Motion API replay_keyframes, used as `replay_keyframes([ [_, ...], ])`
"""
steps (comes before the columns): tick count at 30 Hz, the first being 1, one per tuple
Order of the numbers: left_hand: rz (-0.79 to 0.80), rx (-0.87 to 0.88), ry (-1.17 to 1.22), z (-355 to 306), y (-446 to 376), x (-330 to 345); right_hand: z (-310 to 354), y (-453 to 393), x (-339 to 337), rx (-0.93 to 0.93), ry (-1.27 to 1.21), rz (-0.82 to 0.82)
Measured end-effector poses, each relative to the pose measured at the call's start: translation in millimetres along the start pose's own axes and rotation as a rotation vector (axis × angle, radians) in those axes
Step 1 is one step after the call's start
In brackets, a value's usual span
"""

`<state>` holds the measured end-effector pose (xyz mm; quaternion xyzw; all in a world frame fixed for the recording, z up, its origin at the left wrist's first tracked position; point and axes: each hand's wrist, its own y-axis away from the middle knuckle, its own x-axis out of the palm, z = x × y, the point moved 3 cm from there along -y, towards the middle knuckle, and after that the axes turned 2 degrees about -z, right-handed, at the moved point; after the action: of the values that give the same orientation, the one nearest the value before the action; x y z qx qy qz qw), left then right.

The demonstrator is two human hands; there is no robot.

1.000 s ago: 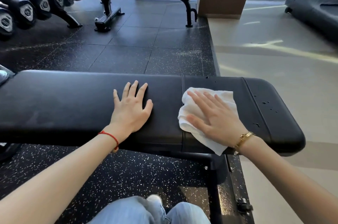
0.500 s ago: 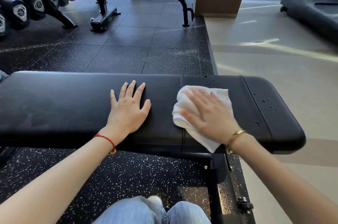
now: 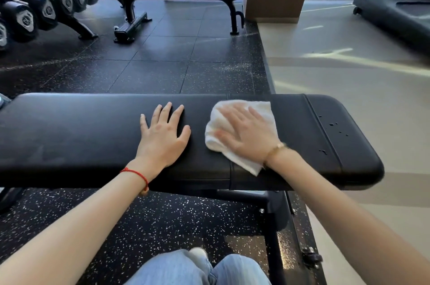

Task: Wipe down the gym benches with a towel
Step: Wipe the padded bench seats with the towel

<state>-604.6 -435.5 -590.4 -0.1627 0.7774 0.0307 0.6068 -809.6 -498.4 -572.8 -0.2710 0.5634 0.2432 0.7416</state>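
Right hand [image 3: 250, 134], fingers spread, is pressing white towel [image 3: 242, 161] onto near bench [image 3: 69, 133]; left hand [image 3: 162, 138], fingers splayed, is resting flat beside it.

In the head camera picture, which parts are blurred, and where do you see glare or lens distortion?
Head view: the right hand on the white towel is smeared by motion, while the left hand is sharp. Bright streaks of sunlight glare on the pale floor. The near bench bows at its ends from the wide-angle lens.
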Motion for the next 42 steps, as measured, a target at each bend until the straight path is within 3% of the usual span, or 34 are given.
replay_keyframes([
  [3,-0.012,-0.003,-0.003,-0.4,1.5,-1.1,-34.9,41.5,-8.5,0.076,-0.023,-0.048],
  [8,-0.049,-0.003,0.003,-5.1,3.8,-3.7,-93.5,31.0,-26.9,0.331,0.078,-0.081],
  [14,-0.106,0.037,0.014,-12.2,10.5,-7.1,-27.0,81.6,-5.7,0.096,0.055,-0.068],
  [18,-0.108,0.036,0.052,-21.0,17.6,-2.3,-15.5,127.4,8.4,-0.116,0.207,-0.328],
  [21,-0.104,0.021,0.063,-24.5,18.3,1.6,2.6,126.5,29.4,-0.222,0.354,-0.384],
  [25,-0.121,0.033,0.064,-20.2,17.6,2.1,19.3,110.1,41.1,-0.239,0.405,-0.489],
  [32,-0.12,0.023,0.071,-18.2,18.5,0.8,-51.5,154.5,14.7,-0.089,0.363,-0.516],
  [39,-0.101,0.001,0.069,-23.2,18.0,2.0,27.3,95.5,36.8,-0.11,0.365,-0.422],
  [42,-0.095,0.011,0.054,-20.5,19.1,0.4,23.2,102.5,34.6,-0.1,0.318,-0.397],
])
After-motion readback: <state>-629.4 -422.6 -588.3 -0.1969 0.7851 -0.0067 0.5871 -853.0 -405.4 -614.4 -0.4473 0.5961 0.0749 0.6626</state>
